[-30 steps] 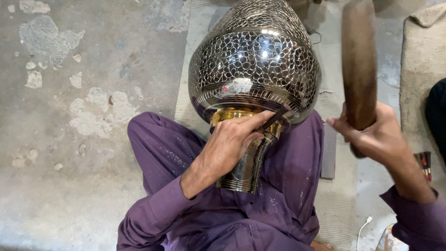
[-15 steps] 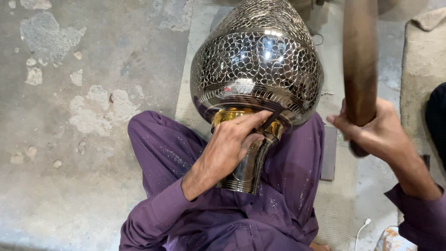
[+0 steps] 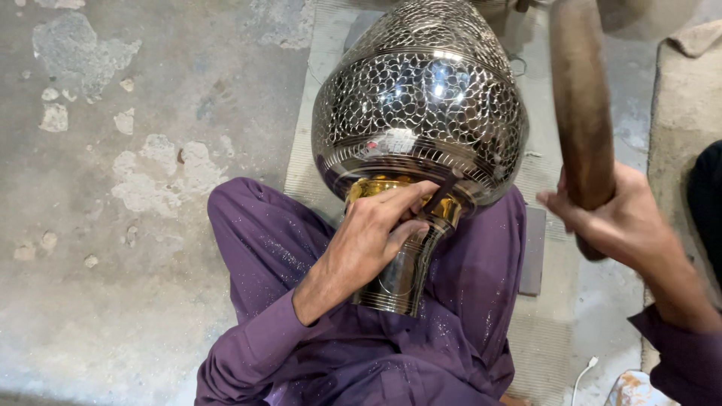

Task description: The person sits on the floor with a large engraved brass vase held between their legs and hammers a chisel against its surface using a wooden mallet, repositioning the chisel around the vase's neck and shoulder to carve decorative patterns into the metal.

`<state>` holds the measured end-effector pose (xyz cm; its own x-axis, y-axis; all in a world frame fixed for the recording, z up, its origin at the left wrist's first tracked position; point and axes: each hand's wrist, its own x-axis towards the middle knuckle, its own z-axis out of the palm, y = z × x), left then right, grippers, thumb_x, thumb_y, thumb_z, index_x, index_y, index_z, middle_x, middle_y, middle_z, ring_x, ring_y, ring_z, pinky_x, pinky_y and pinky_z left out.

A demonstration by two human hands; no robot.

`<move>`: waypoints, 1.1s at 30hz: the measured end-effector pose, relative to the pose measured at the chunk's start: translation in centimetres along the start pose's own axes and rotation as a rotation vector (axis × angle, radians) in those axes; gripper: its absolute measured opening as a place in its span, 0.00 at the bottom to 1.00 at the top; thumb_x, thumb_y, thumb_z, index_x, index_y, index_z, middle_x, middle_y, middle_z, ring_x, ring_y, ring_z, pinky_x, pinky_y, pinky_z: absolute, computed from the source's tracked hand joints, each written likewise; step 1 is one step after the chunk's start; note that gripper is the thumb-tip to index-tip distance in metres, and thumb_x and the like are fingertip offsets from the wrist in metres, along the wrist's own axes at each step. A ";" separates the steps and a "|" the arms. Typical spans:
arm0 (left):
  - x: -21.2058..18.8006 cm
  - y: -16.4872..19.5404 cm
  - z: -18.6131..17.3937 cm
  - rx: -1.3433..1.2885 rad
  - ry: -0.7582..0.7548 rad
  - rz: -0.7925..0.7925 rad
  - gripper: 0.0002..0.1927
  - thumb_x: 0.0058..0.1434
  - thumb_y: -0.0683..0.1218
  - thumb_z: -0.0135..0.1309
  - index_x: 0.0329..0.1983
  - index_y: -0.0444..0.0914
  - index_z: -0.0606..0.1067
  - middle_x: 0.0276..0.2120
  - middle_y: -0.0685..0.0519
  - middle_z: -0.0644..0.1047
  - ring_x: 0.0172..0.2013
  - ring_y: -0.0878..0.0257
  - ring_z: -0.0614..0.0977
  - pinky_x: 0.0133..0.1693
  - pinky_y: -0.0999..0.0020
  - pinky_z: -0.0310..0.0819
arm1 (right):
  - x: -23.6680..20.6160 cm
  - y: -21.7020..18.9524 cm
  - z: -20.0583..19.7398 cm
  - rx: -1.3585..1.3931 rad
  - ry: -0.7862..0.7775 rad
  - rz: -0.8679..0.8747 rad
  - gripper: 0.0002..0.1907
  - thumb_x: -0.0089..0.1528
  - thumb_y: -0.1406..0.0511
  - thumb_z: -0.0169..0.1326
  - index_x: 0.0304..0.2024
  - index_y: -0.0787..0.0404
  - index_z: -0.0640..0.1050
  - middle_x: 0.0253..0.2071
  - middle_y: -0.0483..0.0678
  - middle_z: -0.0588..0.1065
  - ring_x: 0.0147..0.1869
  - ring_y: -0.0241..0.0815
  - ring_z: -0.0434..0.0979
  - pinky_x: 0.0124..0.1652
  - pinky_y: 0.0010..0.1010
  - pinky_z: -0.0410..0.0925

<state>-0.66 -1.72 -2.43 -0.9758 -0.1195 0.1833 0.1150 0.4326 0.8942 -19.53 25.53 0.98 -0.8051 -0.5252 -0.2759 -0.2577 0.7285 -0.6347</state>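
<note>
A large shiny metal vase with a hammered, scale-like pattern lies across my lap, its narrow neck towards me. My left hand rests on the gold band at the neck and pinches a thin dark chisel whose tip touches the vase's shoulder. My right hand grips a thick brown wooden mallet, held upright to the right of the vase, well above the chisel. I sit with purple-clothed legs folded under the vase.
A pale woven mat lies under the vase on a stained concrete floor. A dark flat block sits by my right thigh. A white cable trails at the bottom right, and a beige mat lies at the right edge.
My right hand and the mallet have shifted slightly, staying raised. My left hand stays on the neck with the chisel against the vase.
</note>
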 end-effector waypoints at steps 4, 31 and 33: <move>0.1 -0.6 -0.1 0.029 -0.035 -0.045 0.28 0.60 0.43 0.61 0.65 0.40 0.72 0.49 0.48 0.83 0.43 0.60 0.87 0.46 0.65 0.84 | -0.2 -0.4 -0.5 -0.714 -0.027 -0.085 0.17 0.60 0.56 0.65 0.48 0.54 0.80 0.24 0.49 0.79 0.24 0.44 0.80 0.30 0.38 0.75; 0.1 0.2 -0.4 0.017 0.056 0.018 0.26 0.61 0.38 0.60 0.64 0.37 0.73 0.53 0.46 0.82 0.50 0.53 0.86 0.51 0.63 0.82 | 1.1 0.4 -0.9 -0.278 -0.006 -0.309 0.24 0.58 0.57 0.62 0.51 0.65 0.78 0.36 0.52 0.81 0.35 0.43 0.84 0.35 0.36 0.78; 0.0 0.1 -0.4 0.002 0.040 -0.008 0.26 0.60 0.39 0.61 0.63 0.38 0.73 0.52 0.45 0.82 0.48 0.54 0.87 0.49 0.63 0.82 | 1.1 0.1 -0.9 -0.244 -0.131 -0.273 0.25 0.54 0.56 0.63 0.48 0.65 0.78 0.33 0.51 0.81 0.33 0.43 0.84 0.32 0.35 0.79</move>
<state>-0.60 -2.00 -2.14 -0.9685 -0.1584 0.1919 0.1065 0.4330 0.8951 -20.92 25.44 1.30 -0.6186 -0.7542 -0.2204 -0.5852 0.6294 -0.5113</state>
